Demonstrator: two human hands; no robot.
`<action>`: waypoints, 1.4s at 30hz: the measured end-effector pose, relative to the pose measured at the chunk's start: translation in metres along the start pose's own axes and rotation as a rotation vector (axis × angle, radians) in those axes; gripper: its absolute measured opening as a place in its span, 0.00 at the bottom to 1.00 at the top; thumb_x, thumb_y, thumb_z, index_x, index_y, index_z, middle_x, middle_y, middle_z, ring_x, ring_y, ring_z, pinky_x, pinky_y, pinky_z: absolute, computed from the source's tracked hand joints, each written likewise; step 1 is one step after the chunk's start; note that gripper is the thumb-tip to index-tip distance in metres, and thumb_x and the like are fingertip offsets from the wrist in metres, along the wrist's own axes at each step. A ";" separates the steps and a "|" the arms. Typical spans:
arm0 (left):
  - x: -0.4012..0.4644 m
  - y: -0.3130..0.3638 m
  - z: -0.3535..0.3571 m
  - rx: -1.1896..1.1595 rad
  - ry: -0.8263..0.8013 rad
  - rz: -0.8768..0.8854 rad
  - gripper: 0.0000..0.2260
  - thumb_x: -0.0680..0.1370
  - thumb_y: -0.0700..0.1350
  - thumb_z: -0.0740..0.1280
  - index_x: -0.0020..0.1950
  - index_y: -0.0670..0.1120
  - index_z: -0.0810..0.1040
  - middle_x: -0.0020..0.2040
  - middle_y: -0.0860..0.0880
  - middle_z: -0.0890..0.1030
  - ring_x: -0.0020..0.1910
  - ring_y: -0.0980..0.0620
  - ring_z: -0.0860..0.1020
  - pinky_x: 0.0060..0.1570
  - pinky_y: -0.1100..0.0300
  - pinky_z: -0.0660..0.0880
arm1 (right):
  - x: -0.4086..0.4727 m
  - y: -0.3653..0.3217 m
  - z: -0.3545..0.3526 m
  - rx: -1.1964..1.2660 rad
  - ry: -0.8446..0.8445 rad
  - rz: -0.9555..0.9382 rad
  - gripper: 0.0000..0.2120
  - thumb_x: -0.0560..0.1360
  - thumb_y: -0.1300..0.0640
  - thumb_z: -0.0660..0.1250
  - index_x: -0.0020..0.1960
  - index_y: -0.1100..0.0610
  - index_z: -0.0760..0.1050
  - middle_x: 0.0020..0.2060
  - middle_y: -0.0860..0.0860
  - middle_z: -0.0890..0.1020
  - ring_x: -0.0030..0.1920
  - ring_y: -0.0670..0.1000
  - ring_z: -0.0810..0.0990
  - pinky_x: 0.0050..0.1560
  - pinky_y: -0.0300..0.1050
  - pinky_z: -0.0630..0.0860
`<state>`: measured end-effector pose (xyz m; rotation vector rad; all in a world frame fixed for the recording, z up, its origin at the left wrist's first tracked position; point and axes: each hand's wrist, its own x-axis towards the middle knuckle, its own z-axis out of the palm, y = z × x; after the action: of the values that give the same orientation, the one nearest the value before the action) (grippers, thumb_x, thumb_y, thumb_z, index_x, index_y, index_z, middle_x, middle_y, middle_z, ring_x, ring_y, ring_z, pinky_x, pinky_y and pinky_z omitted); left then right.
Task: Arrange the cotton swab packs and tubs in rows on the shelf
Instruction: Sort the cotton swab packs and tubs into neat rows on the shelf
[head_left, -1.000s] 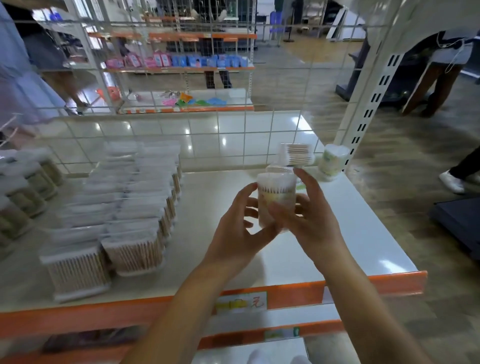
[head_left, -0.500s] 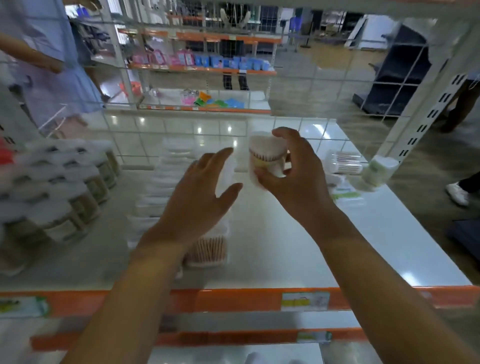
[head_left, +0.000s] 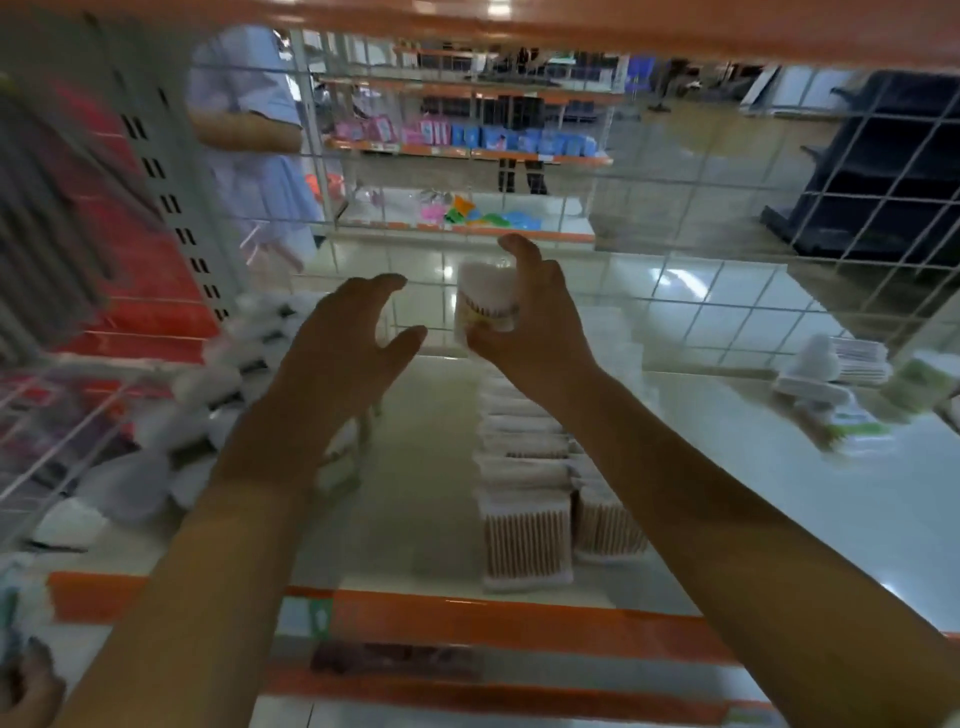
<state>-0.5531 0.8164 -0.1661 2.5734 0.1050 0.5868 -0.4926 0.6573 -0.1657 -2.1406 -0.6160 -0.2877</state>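
My right hand (head_left: 535, 322) grips a round tub of cotton swabs (head_left: 485, 304) and holds it up above the back of the white shelf (head_left: 779, 499). My left hand (head_left: 343, 358) hovers just left of the tub with its fingers spread and holds nothing. Below the tub, two rows of clear swab packs (head_left: 524, 540) run from the front edge toward the wire back. A blurred row of round tubs (head_left: 208, 384) lines the shelf's left side. Several loose packs (head_left: 831, 384) lie at the far right.
A wire grid (head_left: 727, 291) backs the shelf, and an orange strip (head_left: 467, 623) marks its front edge. Another shelf edge (head_left: 519, 26) hangs close overhead. A perforated upright (head_left: 171, 202) stands at left. A person in a light top (head_left: 254, 145) stands behind the grid.
The view has swung left and dipped under the upper shelf. My right hand carried the tub leftward over the pack rows; my left hand let go of it and spread open.
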 end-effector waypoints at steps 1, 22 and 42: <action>0.005 -0.010 -0.003 0.002 -0.024 -0.015 0.22 0.77 0.50 0.65 0.70 0.49 0.66 0.65 0.45 0.71 0.63 0.47 0.70 0.60 0.54 0.67 | 0.006 -0.002 0.010 -0.016 -0.025 0.006 0.35 0.68 0.60 0.72 0.70 0.52 0.59 0.55 0.52 0.65 0.47 0.46 0.68 0.36 0.25 0.62; 0.065 -0.101 0.008 0.150 -0.364 0.009 0.19 0.77 0.45 0.65 0.67 0.45 0.70 0.64 0.43 0.73 0.61 0.46 0.72 0.58 0.55 0.68 | 0.050 0.001 0.093 -0.393 -0.222 0.064 0.31 0.69 0.54 0.72 0.68 0.59 0.64 0.62 0.59 0.68 0.58 0.57 0.72 0.57 0.49 0.73; 0.032 -0.080 -0.011 -0.825 -0.285 -0.008 0.15 0.72 0.26 0.65 0.50 0.45 0.78 0.42 0.50 0.82 0.41 0.56 0.81 0.45 0.61 0.79 | 0.009 -0.014 0.057 0.562 -0.107 0.251 0.26 0.64 0.74 0.71 0.58 0.59 0.68 0.55 0.50 0.73 0.50 0.50 0.78 0.42 0.39 0.80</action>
<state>-0.5258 0.8974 -0.1837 1.8165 -0.1889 0.1836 -0.4930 0.7128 -0.1864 -1.6682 -0.4173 0.1298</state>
